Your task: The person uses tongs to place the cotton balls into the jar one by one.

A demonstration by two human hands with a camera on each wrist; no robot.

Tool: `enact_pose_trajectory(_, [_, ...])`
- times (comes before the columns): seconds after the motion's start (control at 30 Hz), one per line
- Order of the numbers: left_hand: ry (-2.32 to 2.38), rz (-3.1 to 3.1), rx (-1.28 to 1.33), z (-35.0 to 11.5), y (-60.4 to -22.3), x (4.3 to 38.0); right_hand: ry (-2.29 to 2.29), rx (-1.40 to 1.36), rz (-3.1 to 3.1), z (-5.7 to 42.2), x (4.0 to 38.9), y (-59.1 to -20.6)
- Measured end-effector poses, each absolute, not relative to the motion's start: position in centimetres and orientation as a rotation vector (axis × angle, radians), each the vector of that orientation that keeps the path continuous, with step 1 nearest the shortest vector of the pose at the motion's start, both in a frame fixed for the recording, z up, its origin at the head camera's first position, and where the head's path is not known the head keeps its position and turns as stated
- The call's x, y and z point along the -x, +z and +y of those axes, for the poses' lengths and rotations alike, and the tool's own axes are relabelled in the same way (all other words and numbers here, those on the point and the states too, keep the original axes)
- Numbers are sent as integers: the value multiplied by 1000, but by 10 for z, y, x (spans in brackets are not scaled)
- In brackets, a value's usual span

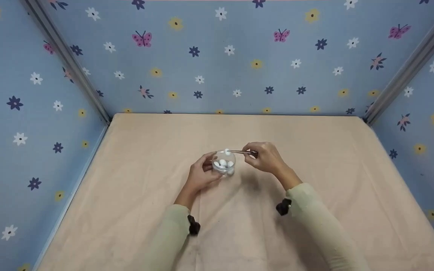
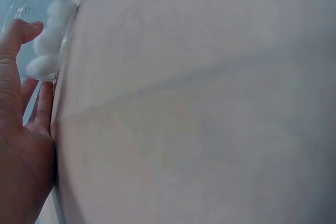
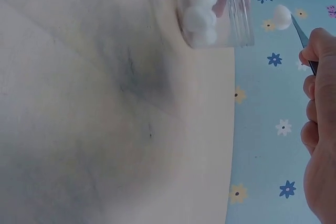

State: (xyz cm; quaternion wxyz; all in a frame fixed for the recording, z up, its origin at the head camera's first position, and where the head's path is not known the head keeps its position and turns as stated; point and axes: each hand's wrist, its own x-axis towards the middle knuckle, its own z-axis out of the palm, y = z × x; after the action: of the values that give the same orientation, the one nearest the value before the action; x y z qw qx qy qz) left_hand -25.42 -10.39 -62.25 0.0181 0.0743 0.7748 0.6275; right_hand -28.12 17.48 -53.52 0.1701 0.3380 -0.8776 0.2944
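A clear jar (image 1: 223, 168) stands on the cloth with several white cotton balls (image 1: 222, 163) at its bottom. My left hand (image 1: 202, 174) grips the jar from the left, its thumb across the front wall in the left wrist view. With my right hand (image 1: 265, 156) I pinch slim metal tweezers (image 1: 241, 151) that point left. One cotton ball (image 3: 282, 17) is caught at the tweezers' tips, above the jar's open mouth and apart from the rim in the right wrist view.
A pale peach cloth (image 1: 134, 180) with creases covers the table. Blue flowered panels (image 1: 217, 56) rise at the back and both sides, joined by grey metal posts (image 1: 70, 64). A dark device (image 1: 193, 225) sits at each wrist.
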Motion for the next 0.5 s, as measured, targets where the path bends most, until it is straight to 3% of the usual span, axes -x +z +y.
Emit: enact_pose_trajectory(0.5, [1942,2434,-242,-104,-624,255,853,-935,-2521,178,282,-539])
